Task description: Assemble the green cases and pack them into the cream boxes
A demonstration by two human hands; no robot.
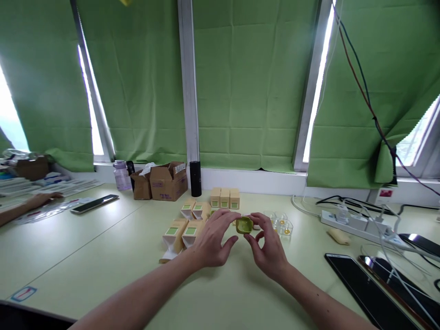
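Right hand (271,250) with forefinger and thumb closed on a small olive-green, rounded-square dish (244,225), pinched at its right side. Left hand (216,239) opposite, its forefinger at the dish's upper left edge and its thumb parted from the rim; whether it bears any weight cannot be told. The dish is held above the pale green table (223,295), between the two hands, with its hollow turned toward the viewer; its material is uncertain.

Principal hazard: slipping. The hold appears to rest on fingertips alone, so a loosened right thumb, or an uneven push from the left forefinger, could turn the dish and drop it onto the table, where it might chip if brittle.

Secondary hazard: knocking. The left hand overlaps, in this view, a group of tan cardboard boxes with green labels and white flaps (176,230); a low sweep leftward could shift or topple them. Beyond stand three upright tan boxes (225,199), less exposed. Behind the right hand, clear cup-like vessels with amber-yellow bottoms (286,227) stand close together; a careless outward swing of the knuckles could tip one.

Lesser hazard: snagging. Loose white cables (388,256) lie to the right, where a wide movement of the right forearm might catch them.
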